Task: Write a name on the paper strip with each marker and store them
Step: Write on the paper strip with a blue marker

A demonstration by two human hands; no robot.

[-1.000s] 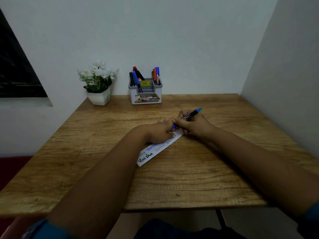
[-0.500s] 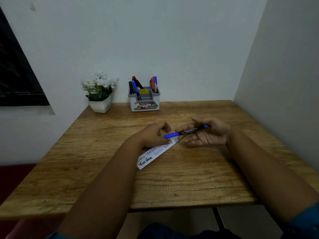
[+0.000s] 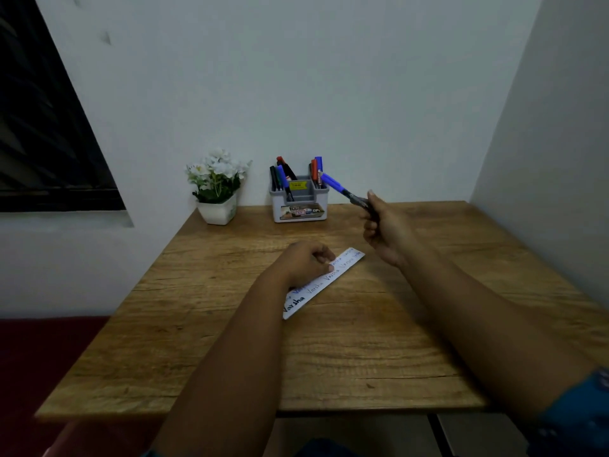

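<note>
Gripped in the curled fingers of the right hand (image 3: 384,225) is a blue marker (image 3: 342,192), held above the table (image 3: 428,324) with its capped blue end pointed up and to the left, toward the holder (image 3: 299,201). That blue end is seen just beside the right edge of the holder, at the level of its rim; whether it touches the holder cannot be told. Only the cap and a short dark length of the barrel are visible, the rest being hidden inside the fist. Held flat against the wood by the left hand (image 3: 304,263) is the paper strip (image 3: 324,282), the fingertips (image 3: 330,267) being bent down onto it near its middle. The strip is laid diagonally, its near end toward the person and its far end up and to the right, well apart from the right hand. One name is written on it several times in dark and blue ink, the largest and darkest copy at the near end. The holder, a small grey and white tub, is stood at the back of the table against the wall, with 2 groups of markers (image 3: 283,173) kept upright in it, black, blue and red ones at the left and red and blue ones at the right. A white pot of white flowers (image 3: 216,183) is placed to its left, near the corner. A dark window (image 3: 43,127) is set in the left wall.
</note>
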